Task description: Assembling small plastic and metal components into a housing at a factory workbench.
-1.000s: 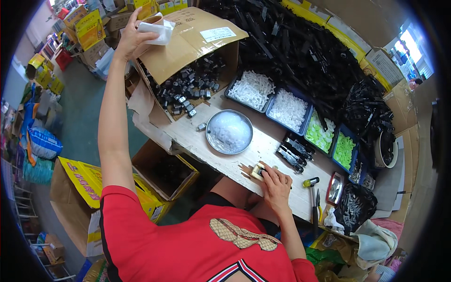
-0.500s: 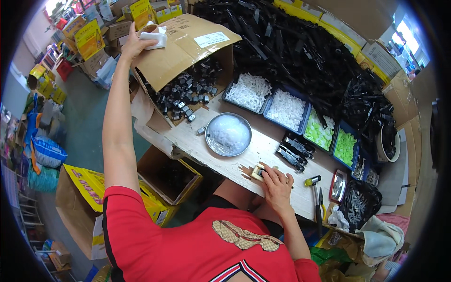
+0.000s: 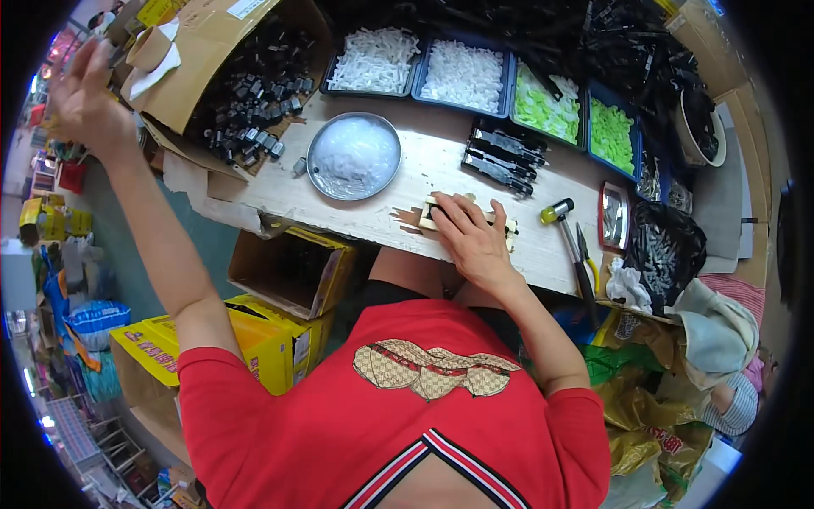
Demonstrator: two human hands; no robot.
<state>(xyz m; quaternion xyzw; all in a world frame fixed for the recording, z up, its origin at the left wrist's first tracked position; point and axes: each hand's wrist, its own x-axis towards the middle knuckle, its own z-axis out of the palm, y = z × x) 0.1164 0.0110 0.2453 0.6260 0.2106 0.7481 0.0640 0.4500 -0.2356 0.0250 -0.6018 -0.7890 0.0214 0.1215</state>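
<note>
My left hand (image 3: 91, 110) is raised at the far left, beside the open carton (image 3: 193, 51), with its fingers apart and nothing visible in them. Near it, a brown cardboard ring (image 3: 150, 48) and a white piece of paper (image 3: 158, 75) lie on the carton's flap. My right hand (image 3: 476, 233) rests over a cream-coloured block (image 3: 426, 217) at the table's front edge, fingers spread across its top. A dark part shows at the block, partly hidden under the fingers. Just beyond lie several black slim parts (image 3: 502, 161) in a row.
A round metal dish (image 3: 312, 161) holds clear small pieces. Behind stand blue trays (image 3: 506, 81) of white and green pieces. To the right lie a hammer (image 3: 570, 233), pliers (image 3: 588, 259), a red-framed object (image 3: 614, 216) and a black bag (image 3: 678, 246). Small metal-and-black parts (image 3: 254, 127) spill from the carton.
My left hand has come away from the cardboard ring and white paper and moved out to the left. The right hand stays on the cream block. The whole view has shifted.
</note>
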